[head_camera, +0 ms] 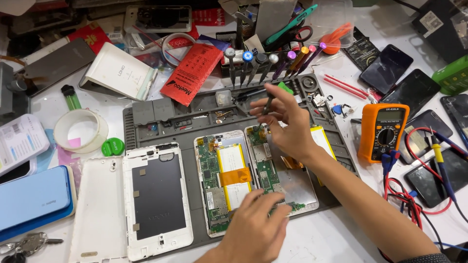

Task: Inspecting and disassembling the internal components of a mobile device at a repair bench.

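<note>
My right hand point(288, 127) is raised over the grey repair mat point(146, 127), its fingers closed on a slim dark screwdriver point(267, 103) that points down. Under it lies an opened tablet point(265, 160) with a green circuit board and a yellow-edged battery point(321, 139). My left hand point(256, 226) comes in from the bottom edge, its fingertips resting on that tablet's lower end. Left of it lies a second opened tablet point(222, 180) with a silver battery and an orange ribbon cable.
A white tablet frame point(156, 199) and white back cover point(100, 209) lie at the left. A rack of screwdrivers point(258, 61) stands behind the mat. An orange multimeter point(382, 131) with red leads and several dark phones point(414, 90) fill the right. A tape roll point(80, 130) lies far left.
</note>
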